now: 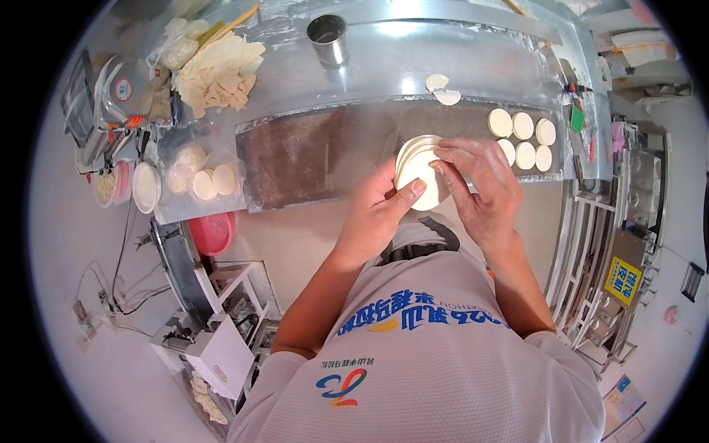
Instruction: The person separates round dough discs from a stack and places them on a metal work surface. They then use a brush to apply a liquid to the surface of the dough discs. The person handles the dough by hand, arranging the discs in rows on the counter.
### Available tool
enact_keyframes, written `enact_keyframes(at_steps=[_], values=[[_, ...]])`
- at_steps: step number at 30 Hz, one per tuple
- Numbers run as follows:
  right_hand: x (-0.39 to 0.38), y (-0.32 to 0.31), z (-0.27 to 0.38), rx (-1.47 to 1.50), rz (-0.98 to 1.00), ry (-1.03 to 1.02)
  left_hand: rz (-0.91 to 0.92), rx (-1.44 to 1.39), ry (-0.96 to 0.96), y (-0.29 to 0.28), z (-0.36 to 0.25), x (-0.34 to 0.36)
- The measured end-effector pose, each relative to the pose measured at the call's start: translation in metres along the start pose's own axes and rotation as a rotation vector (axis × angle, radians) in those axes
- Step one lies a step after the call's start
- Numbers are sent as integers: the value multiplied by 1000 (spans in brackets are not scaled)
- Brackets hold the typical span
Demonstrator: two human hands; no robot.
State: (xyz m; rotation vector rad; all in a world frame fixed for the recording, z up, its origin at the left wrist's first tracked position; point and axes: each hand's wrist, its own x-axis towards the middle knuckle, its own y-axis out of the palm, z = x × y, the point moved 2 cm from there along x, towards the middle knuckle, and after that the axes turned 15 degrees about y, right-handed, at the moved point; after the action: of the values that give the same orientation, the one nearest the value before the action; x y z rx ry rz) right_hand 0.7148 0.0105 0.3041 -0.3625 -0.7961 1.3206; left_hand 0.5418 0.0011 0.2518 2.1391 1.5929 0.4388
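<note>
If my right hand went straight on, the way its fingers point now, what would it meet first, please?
The right hand would first meet the stack of round pale discs held in the left hand. It seems to be right at the stack's edge; exact contact is unclear.

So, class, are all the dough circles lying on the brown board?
No, the left hand holds a stack of dough circles, while other circles lie on the brown board.

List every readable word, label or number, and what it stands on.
I won't copy the wording, only where it stands:
Grey shirt: large blue printing, legible in part; a small multicoloured logo with lettering.
Yellow sign, right: blue characters.
Poster, lower right: too small to read.
Round label, left: too small.
</note>
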Motion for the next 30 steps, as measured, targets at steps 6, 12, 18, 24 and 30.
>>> enact_keyframes(at_steps=[6, 12, 18, 24, 30], values=[[2, -8, 2, -87, -12, -37, -24, -52, -39, 2, 5, 2], [-12, -10, -1, 67, 155, 23, -18, -98, -27, -2, 10, 3], [-10, -13, -5, 229, 166, 303, 30, -47, -21, -4, 12, 3], [2, -4, -7, 27, 108, 74, 31, -41, -8, -3, 11, 1], [4, -3, -5, 5, 123, 14, 38, 5, -23, -3, 7, 0]])
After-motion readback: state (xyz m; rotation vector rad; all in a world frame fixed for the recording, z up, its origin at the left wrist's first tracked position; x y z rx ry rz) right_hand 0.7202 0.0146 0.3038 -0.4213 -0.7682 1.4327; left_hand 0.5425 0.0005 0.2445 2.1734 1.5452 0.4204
